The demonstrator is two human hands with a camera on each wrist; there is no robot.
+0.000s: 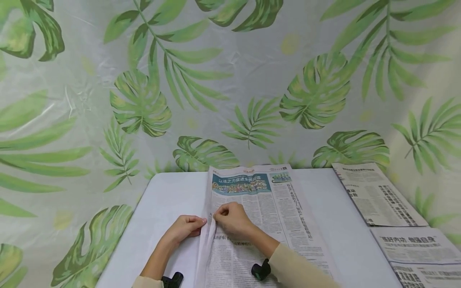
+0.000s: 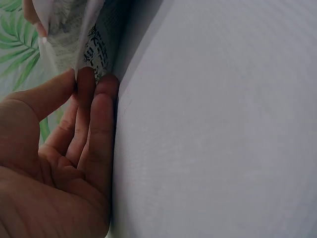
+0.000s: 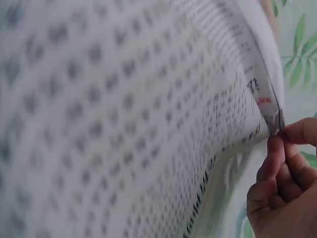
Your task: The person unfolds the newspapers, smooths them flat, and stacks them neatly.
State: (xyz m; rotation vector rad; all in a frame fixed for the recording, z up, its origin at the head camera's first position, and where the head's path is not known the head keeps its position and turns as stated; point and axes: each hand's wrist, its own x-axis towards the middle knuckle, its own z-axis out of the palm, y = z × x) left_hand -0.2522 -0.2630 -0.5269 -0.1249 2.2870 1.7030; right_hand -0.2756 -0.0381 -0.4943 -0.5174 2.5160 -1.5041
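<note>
A newspaper lies lengthwise on the white table, its left edge lifted into a raised fold. My left hand pinches that left edge between thumb and fingertips. In the left wrist view the paper's edge runs down between the thumb and index finger, while the other fingers lie along the tabletop. Just to the right, my right hand pinches the raised fold with thumb and index finger. The right wrist view has the printed sheet bulging up close to the camera, its edge gripped in the right fingertips.
Two more folded newspapers lie along the table's right side, one at the back and one nearer. White tabletop shows left of the sheet. A leaf-patterned curtain hangs behind the table.
</note>
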